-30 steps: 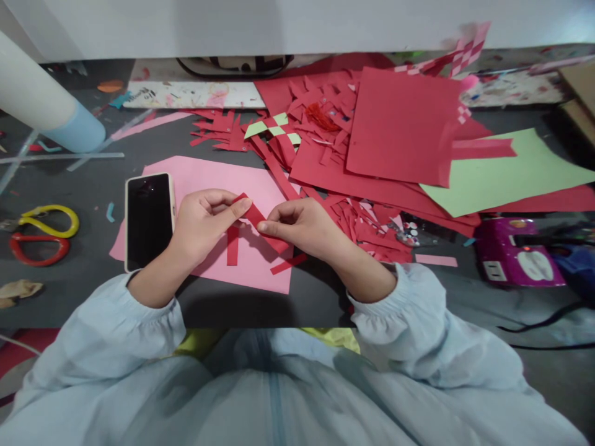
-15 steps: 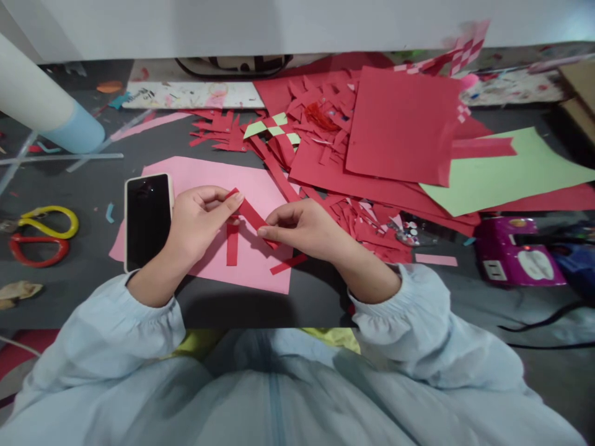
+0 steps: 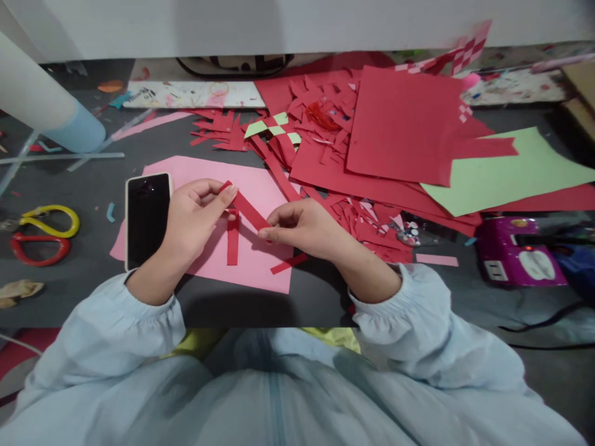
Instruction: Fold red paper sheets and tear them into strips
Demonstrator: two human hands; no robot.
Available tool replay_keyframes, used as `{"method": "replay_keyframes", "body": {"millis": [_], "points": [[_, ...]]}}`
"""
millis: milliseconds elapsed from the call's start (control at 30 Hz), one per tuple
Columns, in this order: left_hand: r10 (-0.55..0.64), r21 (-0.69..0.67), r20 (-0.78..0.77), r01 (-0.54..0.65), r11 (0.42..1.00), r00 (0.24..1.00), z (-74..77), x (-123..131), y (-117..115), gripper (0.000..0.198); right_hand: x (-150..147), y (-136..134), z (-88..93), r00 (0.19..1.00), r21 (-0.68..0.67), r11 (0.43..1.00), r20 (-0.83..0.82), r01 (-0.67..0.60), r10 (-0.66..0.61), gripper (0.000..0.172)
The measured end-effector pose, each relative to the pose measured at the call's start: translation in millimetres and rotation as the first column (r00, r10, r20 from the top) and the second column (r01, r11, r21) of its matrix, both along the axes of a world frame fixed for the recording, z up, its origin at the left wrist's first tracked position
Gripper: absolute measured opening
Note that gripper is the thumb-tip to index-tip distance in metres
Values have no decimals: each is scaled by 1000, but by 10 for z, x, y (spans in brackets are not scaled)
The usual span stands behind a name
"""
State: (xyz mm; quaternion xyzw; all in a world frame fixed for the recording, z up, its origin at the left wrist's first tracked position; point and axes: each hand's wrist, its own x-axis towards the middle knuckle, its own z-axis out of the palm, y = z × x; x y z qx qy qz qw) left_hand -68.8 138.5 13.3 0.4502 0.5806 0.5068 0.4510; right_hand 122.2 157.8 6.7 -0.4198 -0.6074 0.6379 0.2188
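Observation:
Between my two hands a red paper strip (image 3: 251, 210) is stretched on a slant above the pink paper sheet (image 3: 251, 280). My left hand (image 3: 198, 214) pinches its upper end between thumb and fingers. At the lower end, my right hand (image 3: 302, 228) grips it with thumb and forefinger. A second red strip (image 3: 232, 246) lies on the pink sheet just under my left fingers. Another narrow red strip (image 3: 288, 264) lies across the sheet's right edge, below my right hand. Beside my left wrist, a phone (image 3: 147, 217) with a dark screen rests partly on the pink sheet.
Red paper sheets (image 3: 402, 127), scraps (image 3: 320, 114) and a green sheet (image 3: 506, 170) spread over the back right. Scissors (image 3: 44, 238) with yellow and red handles lie left. A white and blue cylinder (image 3: 77, 127) leans in at upper left. A purple box (image 3: 515, 254) sits right.
My left hand has shifted slightly up and left with its end of the red strip, and more of the strip shows between my hands. My right hand has barely moved.

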Motion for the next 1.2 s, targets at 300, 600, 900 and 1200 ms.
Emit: {"method": "replay_keyframes", "body": {"millis": [300,600,900,1200], "points": [[-10,-10,43,10,1000,999,27,2,9,11,0,6,10,998,47,999,59,28,-31,29],[-13,14,22,13,1000,1000,23,8,7,12,-1,8,-8,995,57,997,77,53,-58,32],[21,25,11,-22,999,1000,13,-5,24,19,24,15,-55,1000,86,996,17,0,-1,33],[28,13,-7,-28,1000,1000,-9,3,27,16,18,10,-39,994,98,994,101,40,-50,28]]}}
